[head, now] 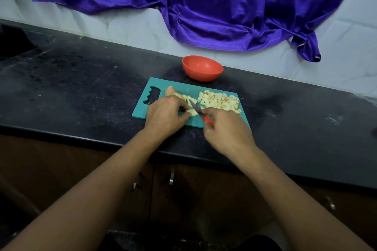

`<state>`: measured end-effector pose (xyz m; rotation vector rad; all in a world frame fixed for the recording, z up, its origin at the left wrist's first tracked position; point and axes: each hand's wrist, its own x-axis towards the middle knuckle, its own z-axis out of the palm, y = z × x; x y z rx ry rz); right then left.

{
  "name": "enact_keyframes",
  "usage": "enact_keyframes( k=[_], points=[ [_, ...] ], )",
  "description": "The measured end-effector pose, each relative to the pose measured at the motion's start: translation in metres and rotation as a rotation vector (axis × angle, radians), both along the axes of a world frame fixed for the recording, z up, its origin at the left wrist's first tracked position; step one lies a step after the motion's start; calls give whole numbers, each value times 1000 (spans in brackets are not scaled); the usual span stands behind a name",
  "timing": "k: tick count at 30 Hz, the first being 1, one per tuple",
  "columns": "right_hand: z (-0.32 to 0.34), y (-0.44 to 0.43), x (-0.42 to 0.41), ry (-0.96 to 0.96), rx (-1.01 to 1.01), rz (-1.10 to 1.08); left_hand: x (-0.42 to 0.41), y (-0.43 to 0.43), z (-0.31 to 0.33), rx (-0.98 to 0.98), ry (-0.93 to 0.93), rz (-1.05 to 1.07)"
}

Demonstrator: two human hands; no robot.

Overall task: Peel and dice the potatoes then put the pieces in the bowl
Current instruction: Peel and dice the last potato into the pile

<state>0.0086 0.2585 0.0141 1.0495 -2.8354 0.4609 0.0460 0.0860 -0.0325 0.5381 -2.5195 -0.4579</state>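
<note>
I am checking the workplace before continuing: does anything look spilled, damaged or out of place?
Nothing is spilled or damaged. The diced potato lies on the cutting board; the bowl stands upright behind it. Only the purple cloth, draped over the wall, looks unusual.

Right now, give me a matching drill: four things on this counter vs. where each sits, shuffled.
Things:
1. bowl
2. knife
3. diced pile
4. potato slice

Places:
A. right end of the cutting board
B. gripped in the right hand
C. on the counter, beyond the board
D. pinched by the left hand

Pairs: 1-C, 2-B, 3-A, 4-D.
</note>
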Motion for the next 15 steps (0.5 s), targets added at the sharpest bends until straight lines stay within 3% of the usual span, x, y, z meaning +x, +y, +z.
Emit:
enact_keyframes(
  k=[6, 15],
  points=[
    [6, -13, 0, -7, 109, 10, 3, 5, 2, -44, -4, 7],
    [-22, 8, 4, 84, 110, 89, 3, 5, 3, -48, -8, 13]
  ],
)
